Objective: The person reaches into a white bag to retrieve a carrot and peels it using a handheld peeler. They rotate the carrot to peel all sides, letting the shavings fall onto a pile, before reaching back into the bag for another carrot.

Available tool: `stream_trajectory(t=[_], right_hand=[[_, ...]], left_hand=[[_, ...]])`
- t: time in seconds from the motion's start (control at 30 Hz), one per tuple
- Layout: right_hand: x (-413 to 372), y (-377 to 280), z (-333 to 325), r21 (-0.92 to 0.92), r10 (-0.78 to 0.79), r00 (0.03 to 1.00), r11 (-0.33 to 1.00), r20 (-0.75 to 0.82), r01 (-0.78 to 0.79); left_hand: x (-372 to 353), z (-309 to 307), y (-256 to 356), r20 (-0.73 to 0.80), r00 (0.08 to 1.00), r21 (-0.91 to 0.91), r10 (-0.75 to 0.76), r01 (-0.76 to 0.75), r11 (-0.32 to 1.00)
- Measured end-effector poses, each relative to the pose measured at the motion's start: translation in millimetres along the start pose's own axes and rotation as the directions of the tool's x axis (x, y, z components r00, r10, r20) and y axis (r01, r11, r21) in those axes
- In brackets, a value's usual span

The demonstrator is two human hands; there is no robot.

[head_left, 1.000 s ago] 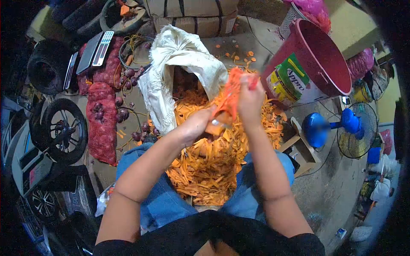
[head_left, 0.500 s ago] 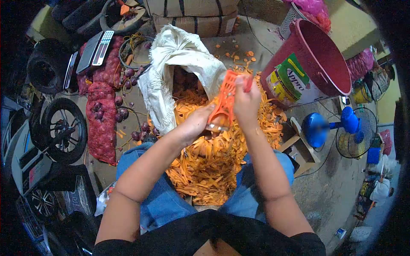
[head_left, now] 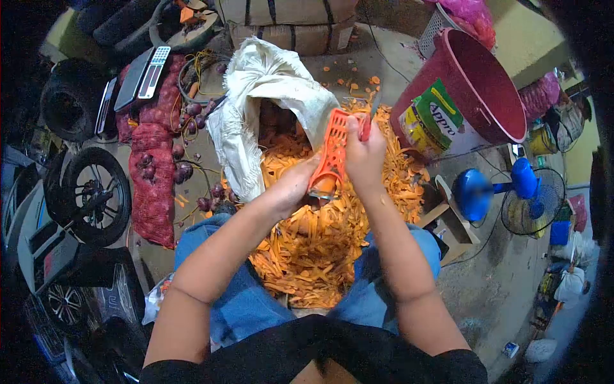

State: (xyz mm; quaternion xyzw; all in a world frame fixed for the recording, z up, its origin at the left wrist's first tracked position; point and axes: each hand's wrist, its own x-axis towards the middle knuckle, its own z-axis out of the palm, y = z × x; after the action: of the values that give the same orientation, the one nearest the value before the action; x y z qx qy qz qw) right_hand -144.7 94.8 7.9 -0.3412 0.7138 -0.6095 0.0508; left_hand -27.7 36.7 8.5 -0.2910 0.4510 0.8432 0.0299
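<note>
An orange peeler with a perforated handle stands slanted between my hands, its wide head pointing down towards me. My left hand is closed on the peeler's side near the head; its fingertips are hidden underneath. In my closed right hand is a small knife with a red handle, its blade pointing up and away. The right thumb lies against the upper part of the peeler's handle. Below both hands spreads a heap of orange peelings, probably carrot.
A white woven sack lies open behind the peelings. At the right stand a large red bucket and a blue fan. Red net bags of onions, a scale and a motorbike wheel are at the left.
The peeler has tipped slightly to the left and down. My right hand has turned a little, and the knife's blade now shows above it. My left hand has barely moved.
</note>
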Motion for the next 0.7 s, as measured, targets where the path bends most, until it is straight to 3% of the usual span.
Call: stream_trajectory(t=[0.07, 0.1, 0.13, 0.17, 0.2, 0.27, 0.43, 0.5, 0.57, 0.7], right_hand=[[13.7, 7.4, -8.0, 0.097, 0.050, 0.986, 0.995, -0.158, -0.034], [22.8, 15.7, -15.0, 0.097, 0.050, 0.986, 0.995, -0.160, -0.035], [32.2, 27.0, -24.5, 0.062, 0.134, 0.957, 0.991, -0.258, -0.122], [36.4, 30.1, -30.8, 0.035, 0.210, 0.911, 0.977, -0.355, -0.212], [37.0, 31.6, -33.9, 0.036, 0.209, 0.911, 0.977, -0.356, -0.210], [37.4, 26.5, -36.0, 0.097, 0.290, 0.907, 0.957, -0.306, -0.273], [12.1, -8.9, -11.6, 0.239, 0.208, 0.972, 0.955, -0.113, -0.177], [3.4, -14.9, -6.0, 0.174, 0.164, 0.983, 0.973, -0.078, -0.149], [0.3, -13.0, -0.1, 0.104, 0.068, 0.996, 0.993, -0.051, -0.063], [2.5, -2.4, -2.8, 0.046, 0.027, 0.999, 0.999, -0.031, -0.025]], left_hand=[[-1.7, 1.5, -1.7, 0.026, 1.000, 0.071, 0.000, -0.002, 0.997], [-2.6, 1.4, -4.0, 0.066, 0.998, 0.099, 0.020, -0.026, 0.995], [-3.0, 1.2, -6.0, 0.106, 0.994, 0.126, 0.036, -0.049, 0.991], [-4.4, 3.7, -3.0, 0.111, 0.993, 0.062, 0.032, -0.039, 0.997], [-7.4, 7.1, 1.6, 0.112, 0.993, 0.064, 0.033, -0.041, 0.997], [-15.5, 15.2, 13.6, -0.019, 0.999, -0.035, -0.029, 0.028, 0.999], [0.2, -7.5, -0.2, 0.101, 0.992, -0.129, -0.077, 0.090, 0.988], [1.0, -6.0, -1.1, 0.123, 0.989, -0.199, -0.078, 0.101, 0.975], [-0.2, 1.5, 0.7, -0.035, 0.997, -0.125, -0.066, 0.062, 0.990], [0.0, 0.6, 2.2, 0.024, 1.000, -0.070, -0.014, 0.015, 0.997]])
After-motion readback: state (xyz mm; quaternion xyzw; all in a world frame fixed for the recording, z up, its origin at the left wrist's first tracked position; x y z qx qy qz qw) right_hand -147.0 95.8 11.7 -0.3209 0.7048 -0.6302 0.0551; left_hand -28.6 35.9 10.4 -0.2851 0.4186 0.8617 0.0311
